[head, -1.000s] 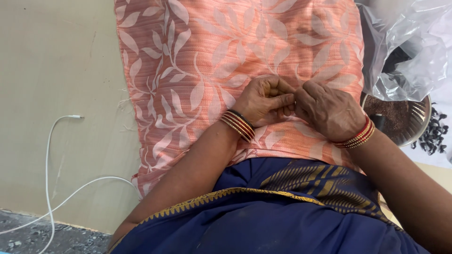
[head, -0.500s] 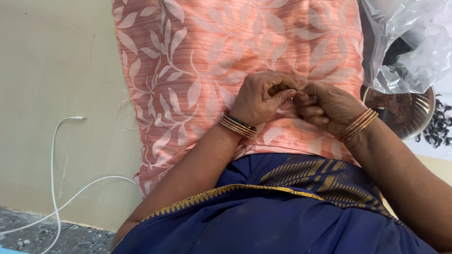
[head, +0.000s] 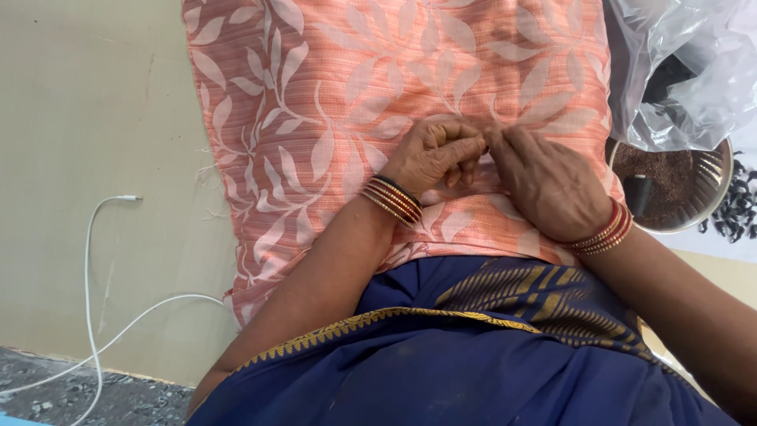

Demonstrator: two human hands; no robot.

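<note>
Beige floor mat carrying peach leaf-patterned cloth, a white cable at left, a steel bowl and clear plastic bag at right.

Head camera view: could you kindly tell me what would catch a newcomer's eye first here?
The salmon-pink fabric with a pale leaf pattern fills the centre, spread over a beige surface. On it the left hand and right hand, both with red and gold bangles, meet fingertip to fingertip. At right, a round steel bowl of dark stuff sits beneath a clear plastic bag.
</note>
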